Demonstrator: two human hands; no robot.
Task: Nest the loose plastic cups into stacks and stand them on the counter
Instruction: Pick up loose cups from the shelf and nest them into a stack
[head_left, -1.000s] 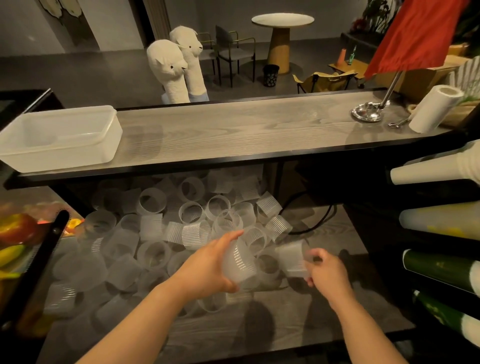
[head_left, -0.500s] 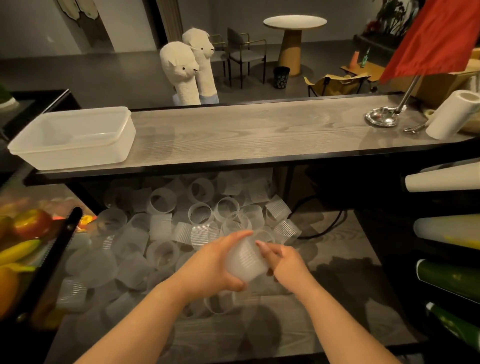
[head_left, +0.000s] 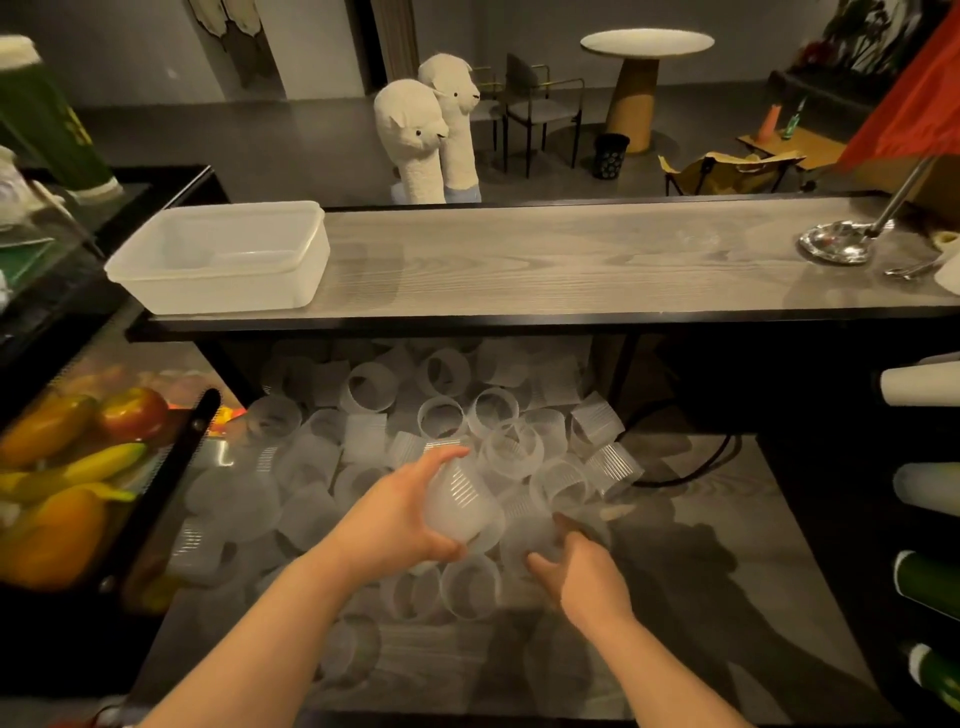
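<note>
1. Dozens of loose cups (head_left: 441, 418) lie jumbled on the lower shelf, which I take as the landmark heap; most are on their sides, so each must be picked and turned before nesting.
2. Left of the heap, a fruit basket (head_left: 67, 483) sits at shelf level; above and left of the heap, an empty plastic tub (head_left: 218, 257) rests on the counter (head_left: 571, 260), where no stack stands yet.
3. At the heap's near edge, the left hand (head_left: 395, 525) wraps its fingers round a held cup (head_left: 460, 506), tilted with its mouth toward the right, probably to receive the next one.
4. Just right of it, the right hand (head_left: 582, 577) reaches into the heap, fingers curling about another cup (head_left: 530, 535); whether it truly grasps cannot be told.
</note>
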